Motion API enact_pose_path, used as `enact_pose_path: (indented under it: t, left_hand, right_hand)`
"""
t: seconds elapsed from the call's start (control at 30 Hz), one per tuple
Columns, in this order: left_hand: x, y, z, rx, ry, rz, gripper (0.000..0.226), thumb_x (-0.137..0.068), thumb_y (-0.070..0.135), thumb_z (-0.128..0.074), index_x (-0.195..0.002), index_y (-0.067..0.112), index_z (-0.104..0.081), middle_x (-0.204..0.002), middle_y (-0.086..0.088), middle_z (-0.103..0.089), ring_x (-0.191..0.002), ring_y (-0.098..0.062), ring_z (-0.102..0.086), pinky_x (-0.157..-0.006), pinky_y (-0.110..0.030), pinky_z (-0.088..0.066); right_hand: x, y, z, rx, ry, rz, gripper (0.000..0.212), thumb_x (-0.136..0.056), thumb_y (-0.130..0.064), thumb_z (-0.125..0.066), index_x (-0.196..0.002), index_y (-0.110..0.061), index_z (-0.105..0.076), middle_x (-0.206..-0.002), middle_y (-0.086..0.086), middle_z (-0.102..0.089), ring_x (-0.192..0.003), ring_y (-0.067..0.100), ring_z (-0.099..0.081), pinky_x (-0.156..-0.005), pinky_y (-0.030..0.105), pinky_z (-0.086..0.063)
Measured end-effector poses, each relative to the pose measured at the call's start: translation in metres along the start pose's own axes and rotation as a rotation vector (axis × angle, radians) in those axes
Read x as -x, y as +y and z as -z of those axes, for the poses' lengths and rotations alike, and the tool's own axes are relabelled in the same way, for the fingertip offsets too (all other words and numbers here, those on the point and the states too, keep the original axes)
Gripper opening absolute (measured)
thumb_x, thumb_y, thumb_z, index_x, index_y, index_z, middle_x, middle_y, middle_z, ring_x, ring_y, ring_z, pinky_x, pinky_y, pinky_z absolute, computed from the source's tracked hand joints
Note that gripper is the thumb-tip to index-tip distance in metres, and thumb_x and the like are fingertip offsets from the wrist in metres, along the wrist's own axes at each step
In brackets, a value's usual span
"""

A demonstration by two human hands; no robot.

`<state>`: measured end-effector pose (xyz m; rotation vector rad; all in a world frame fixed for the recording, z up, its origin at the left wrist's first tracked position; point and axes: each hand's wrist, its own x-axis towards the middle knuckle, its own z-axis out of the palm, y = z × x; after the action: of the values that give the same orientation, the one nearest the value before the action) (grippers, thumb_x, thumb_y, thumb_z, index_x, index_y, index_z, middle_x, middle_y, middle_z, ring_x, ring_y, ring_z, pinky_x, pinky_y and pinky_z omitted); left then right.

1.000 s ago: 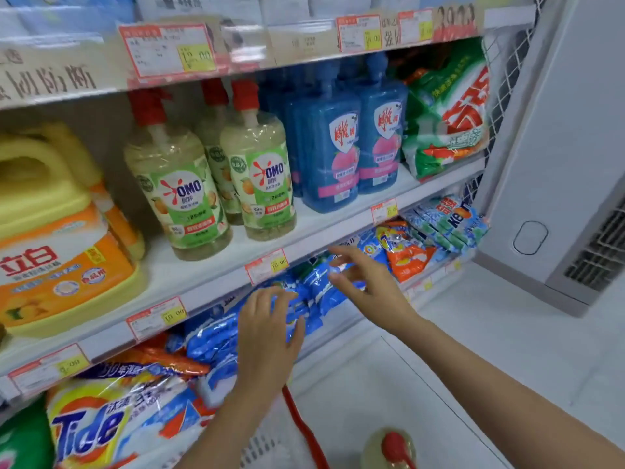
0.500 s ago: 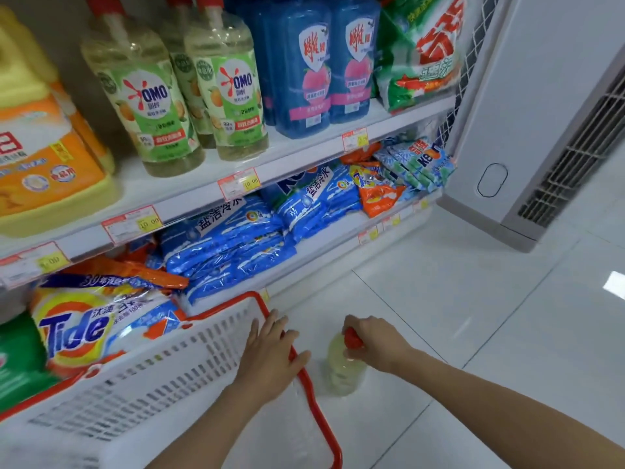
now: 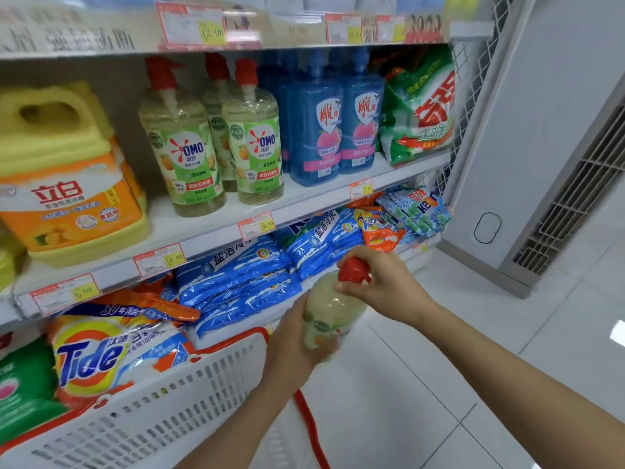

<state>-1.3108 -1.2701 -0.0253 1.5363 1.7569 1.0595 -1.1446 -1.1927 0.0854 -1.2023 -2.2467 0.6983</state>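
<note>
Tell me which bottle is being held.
Start at the store shelf, then find the white basket below. Just right of it is the pale yellow bottle with a red top. Unlike the matching bottles shelved above, the left hand and right hand hold it.

The dish-soap bottle (image 3: 325, 316) was clear plastic, filled with pale yellow liquid, with a green label and a red pump cap (image 3: 353, 269). It hung in the air, somewhat blurred, tilted cap-up toward the right. The left hand (image 3: 292, 348) gripped its body and the right hand (image 3: 387, 282) its cap.
</note>
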Motion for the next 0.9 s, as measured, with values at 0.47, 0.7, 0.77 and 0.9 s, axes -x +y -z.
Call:
enact_pose_path:
  t: [0.47, 0.7, 0.77, 0.9]
  left_hand:
    - [-0.024, 0.072, 0.151, -0.031, 0.549, -0.196, 0.077, -0.058, 0.061, -0.072, -0.130, 0.044, -0.047, -0.112, 0.019, -0.066, -0.104, -0.007, -0.062, -0.080, -0.040, -0.054]
    - [-0.060, 0.074, 0.194, -0.168, 0.652, -0.263, 0.086, -0.074, 0.036, -0.083, -0.146, 0.033, -0.035, -0.145, 0.005, -0.040, -0.132, -0.013, -0.042, -0.102, -0.035, -0.044]
    - [-0.066, 0.063, 0.201, -0.230, 0.678, -0.259, 0.084, -0.078, 0.033, -0.080, -0.148, 0.031, -0.034, -0.145, 0.003, -0.038, -0.130, -0.011, -0.040, -0.098, -0.026, -0.040]
    - [-0.072, 0.042, 0.207, -0.208, 0.639, -0.224, 0.079, -0.084, 0.025, -0.075, -0.147, 0.042, -0.030, -0.130, 0.015, -0.042, -0.121, -0.004, -0.044, -0.093, -0.023, -0.040]
  right_hand:
    - [-0.070, -0.105, -0.047, -0.560, 0.213, 0.232, 0.111, -0.046, -0.053, -0.092, -0.140, -0.037, -0.034, -0.119, -0.031, -0.059, -0.112, -0.006, -0.058, -0.089, 0.017, -0.052]
    - [-0.115, -0.144, -0.062, -0.704, 0.454, 0.296, 0.112, -0.047, -0.047, -0.097, -0.140, -0.046, -0.035, -0.132, -0.013, -0.058, -0.123, 0.011, -0.057, -0.100, 0.044, -0.052]
    - [-0.126, -0.149, -0.066, -0.717, 0.481, 0.287, 0.111, -0.048, -0.046, -0.097, -0.140, -0.046, -0.035, -0.135, -0.010, -0.056, -0.126, 0.012, -0.055, -0.102, 0.043, -0.051]
    - [-0.143, -0.152, -0.072, -0.730, 0.487, 0.248, 0.109, -0.049, -0.047, -0.095, -0.140, -0.039, -0.036, -0.135, -0.009, -0.056, -0.125, 0.011, -0.055, -0.105, 0.043, -0.049]
